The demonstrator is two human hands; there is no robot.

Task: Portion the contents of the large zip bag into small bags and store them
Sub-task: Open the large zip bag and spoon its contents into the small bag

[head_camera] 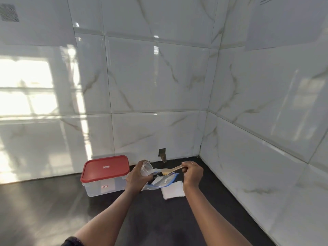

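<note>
On the dark glossy counter (53,210), near its back right corner where the two white marble-patterned tiled walls (159,86) meet, lies the large clear zip bag with a blue seal strip (166,181), flat, with its mouth towards the back edge. The left hand (137,176) is raised just over the bag's left end, its fingers curled round a small clear plastic item (145,168) held upright; whether that is a cup or an opened little bag cannot be told. A few small dark bits (156,175) show just beside the left fingertips, too small to make out. The right hand (192,173) grips the handle end of a pale wooden spoon (173,169), fingers closed tight round it, the blade pointing left over the zip bag's mouth, towards the clear item. Just in front of the zip bag, and partly under its right end, sits a flat white stack of thin sheets or small bags (173,189). To the left, close to the back edge, stands a rectangular clear plastic storage box (104,186), shut with a red lid (105,168), just beside the left wrist. Both forearms are bare.
</note>
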